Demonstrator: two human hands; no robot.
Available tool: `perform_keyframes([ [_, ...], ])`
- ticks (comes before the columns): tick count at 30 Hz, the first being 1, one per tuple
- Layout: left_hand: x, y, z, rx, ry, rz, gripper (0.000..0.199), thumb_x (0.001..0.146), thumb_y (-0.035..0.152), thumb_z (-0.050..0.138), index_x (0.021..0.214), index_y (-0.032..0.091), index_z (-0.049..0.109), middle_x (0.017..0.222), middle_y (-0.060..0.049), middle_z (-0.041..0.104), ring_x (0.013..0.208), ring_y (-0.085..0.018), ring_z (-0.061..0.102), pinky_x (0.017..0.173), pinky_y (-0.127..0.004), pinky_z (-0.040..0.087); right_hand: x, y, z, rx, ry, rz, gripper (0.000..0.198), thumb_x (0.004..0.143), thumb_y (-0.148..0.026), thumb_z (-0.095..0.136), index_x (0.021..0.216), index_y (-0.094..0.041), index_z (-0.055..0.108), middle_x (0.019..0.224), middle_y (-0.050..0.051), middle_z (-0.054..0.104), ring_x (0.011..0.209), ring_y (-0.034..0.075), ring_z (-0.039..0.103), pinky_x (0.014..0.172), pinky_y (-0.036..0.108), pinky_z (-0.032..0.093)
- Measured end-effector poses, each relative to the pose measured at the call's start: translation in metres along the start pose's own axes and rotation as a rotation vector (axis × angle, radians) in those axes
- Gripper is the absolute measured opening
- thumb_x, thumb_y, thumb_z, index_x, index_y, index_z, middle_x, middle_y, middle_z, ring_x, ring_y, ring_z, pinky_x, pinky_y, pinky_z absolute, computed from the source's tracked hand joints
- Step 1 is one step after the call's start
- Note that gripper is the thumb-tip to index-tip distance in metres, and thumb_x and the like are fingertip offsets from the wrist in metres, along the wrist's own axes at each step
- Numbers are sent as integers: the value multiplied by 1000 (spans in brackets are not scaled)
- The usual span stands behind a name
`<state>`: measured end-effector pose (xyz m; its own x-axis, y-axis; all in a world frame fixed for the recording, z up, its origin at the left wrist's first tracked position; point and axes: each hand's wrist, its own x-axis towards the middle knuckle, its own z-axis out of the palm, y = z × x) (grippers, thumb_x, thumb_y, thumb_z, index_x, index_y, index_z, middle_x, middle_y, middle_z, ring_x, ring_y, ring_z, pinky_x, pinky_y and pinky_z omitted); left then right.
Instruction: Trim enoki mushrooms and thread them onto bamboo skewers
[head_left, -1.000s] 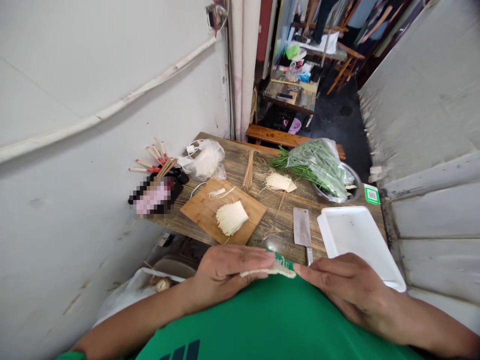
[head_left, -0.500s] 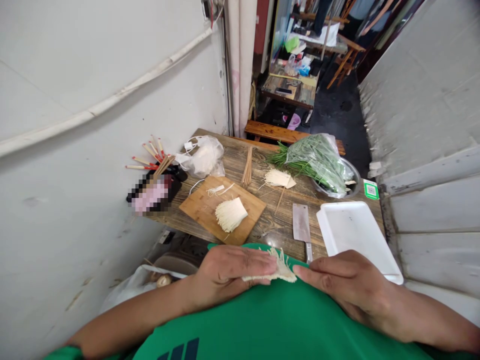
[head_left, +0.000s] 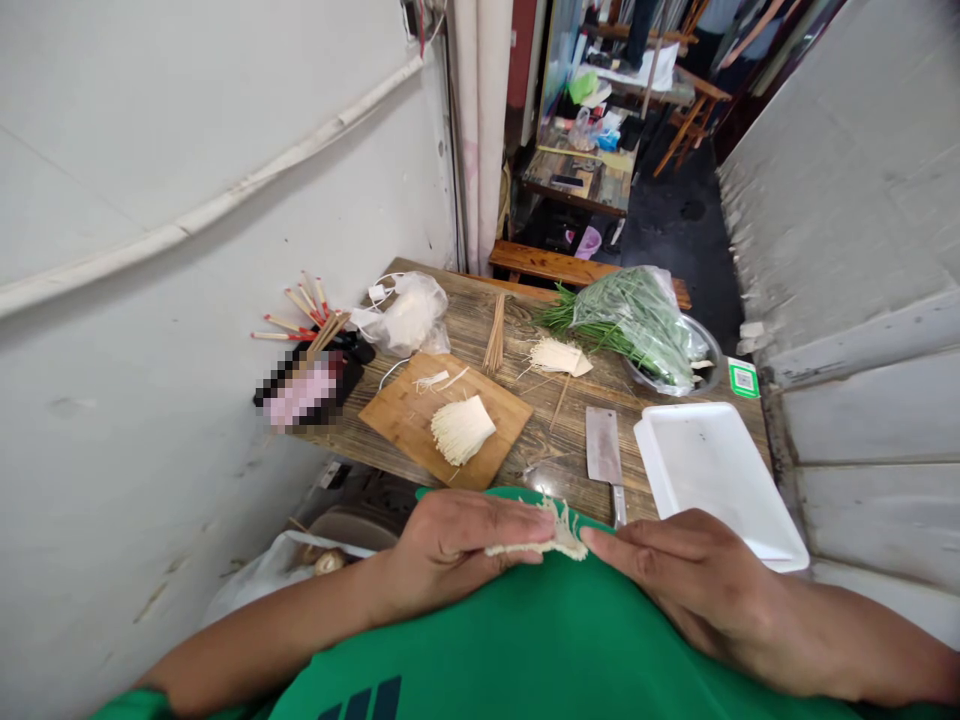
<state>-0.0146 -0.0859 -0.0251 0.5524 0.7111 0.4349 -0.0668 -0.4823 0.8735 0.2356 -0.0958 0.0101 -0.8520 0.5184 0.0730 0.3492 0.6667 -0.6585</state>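
Chopsticks [head_left: 300,310] fanned out at far left against the wall; cutting board [head_left: 445,418] bearing a fan of pale strands [head_left: 462,429], unmoved since half a second ago; left hand [head_left: 457,545] pinching a small pale bundle [head_left: 541,541] against the green shirt, fingers closed over its left end; bundle now slightly flatter, frayed end turned toward the table; right hand [head_left: 675,578] brought a touch closer, fingertips touching the bundle's right end, hands nearly meeting; cleaver [head_left: 603,452] lying just beyond; white tray [head_left: 712,478] at right, greens [head_left: 637,325] behind.
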Motion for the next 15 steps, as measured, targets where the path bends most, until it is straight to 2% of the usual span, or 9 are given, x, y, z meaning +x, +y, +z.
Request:
perform_keyframes([
  [9,-1,0,-1,-24,3,-39,36,76,6,61,110,17,62,99,-9,70,91,-19,66,82,-26,54,-3,2,4,-2,3,18,46,91,-12,36,136,-15,30,73,2,50,60,13,49,52,24,40],
  [15,-1,0,1,-48,22,-30,38,73,2,62,108,17,63,98,-10,70,89,-19,67,82,-27,54,-1,0,3,18,-10,49,49,89,-11,36,137,-19,27,75,3,54,62,15,54,53,25,43],
])
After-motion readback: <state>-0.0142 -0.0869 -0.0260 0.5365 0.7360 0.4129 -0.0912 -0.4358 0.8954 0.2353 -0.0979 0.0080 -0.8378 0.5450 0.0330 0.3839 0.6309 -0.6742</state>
